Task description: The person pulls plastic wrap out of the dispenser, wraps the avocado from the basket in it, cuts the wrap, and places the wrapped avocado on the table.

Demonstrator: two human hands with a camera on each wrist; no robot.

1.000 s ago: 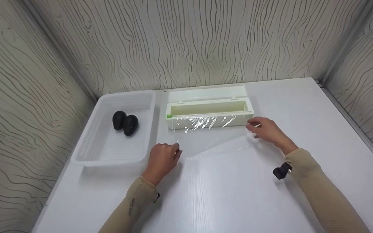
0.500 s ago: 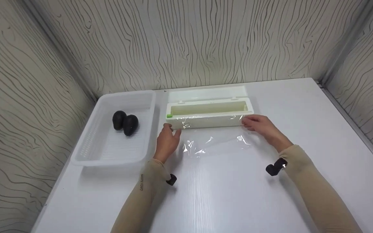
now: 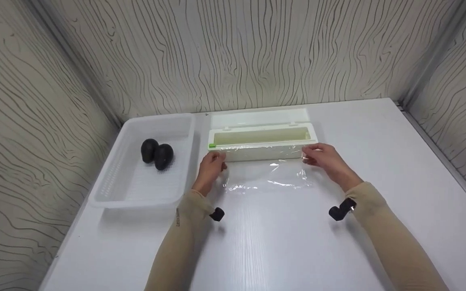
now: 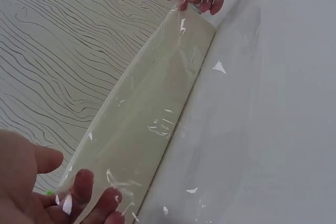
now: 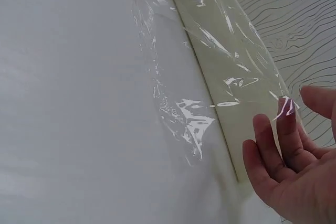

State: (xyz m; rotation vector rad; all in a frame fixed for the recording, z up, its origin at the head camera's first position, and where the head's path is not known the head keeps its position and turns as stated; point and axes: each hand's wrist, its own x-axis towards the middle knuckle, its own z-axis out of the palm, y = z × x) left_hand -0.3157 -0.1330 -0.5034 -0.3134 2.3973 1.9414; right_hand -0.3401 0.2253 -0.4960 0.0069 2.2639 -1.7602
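A sheet of clear plastic wrap (image 3: 265, 178) hangs over the front of a white cling film dispenser box (image 3: 263, 153) and reaches onto the table. My left hand (image 3: 210, 169) holds the wrap at the box's front left corner; in the left wrist view its fingertips (image 4: 83, 184) show through the film, thumb a little apart. At the front right corner my right hand (image 3: 326, 161) holds the other side, with the index finger (image 5: 286, 116) under the film and the thumb close by. The dispenser's lid (image 3: 259, 117) lies folded back, and a green slide cutter (image 3: 212, 145) sits at the left end.
A white plastic basket (image 3: 107, 178) with two dark avocado-like fruits (image 3: 163, 157) stands left of the dispenser, close to my left hand. Wood-patterned panels (image 3: 233, 52) enclose the white table (image 3: 265, 242) at the back and sides.
My left hand has moved forward from the film's near left corner to the box's front left corner. My right hand has shifted slightly left. The film's loose part now lies slacker and wrinkled.
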